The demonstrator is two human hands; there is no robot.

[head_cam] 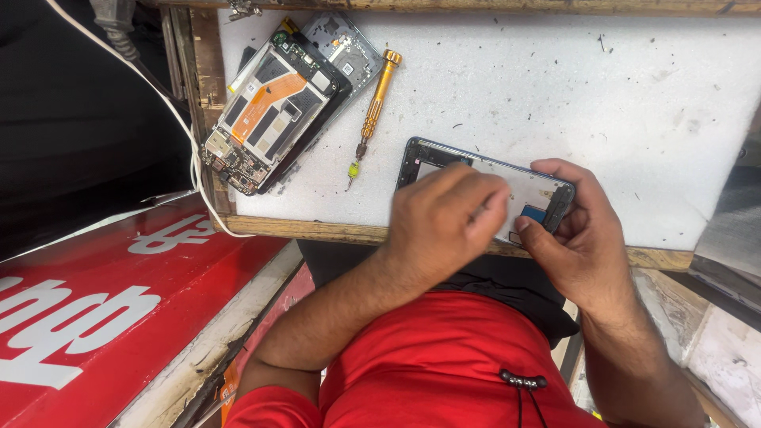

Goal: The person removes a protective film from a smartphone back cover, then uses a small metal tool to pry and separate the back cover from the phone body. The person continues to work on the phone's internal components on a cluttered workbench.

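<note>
- two hands work on an opened phone frame (483,178) at the white worktop (634,103) edge.
- left hand (444,226) lies curled over it, fingertips pressing.
- right hand (583,238) pinches its end.
- beyond the left hand: gold screwdriver (376,99), dismantled phone (269,107).
- left of it, a red sign (103,309) with white lettering.

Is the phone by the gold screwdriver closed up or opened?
Opened: the black phone beside the gold-handled screwdriver has no back cover, exposing circuit boards and an orange ribbon.

Left hand (444,222) hides phone frame (531,186) middle; fingertips unseen.
</note>
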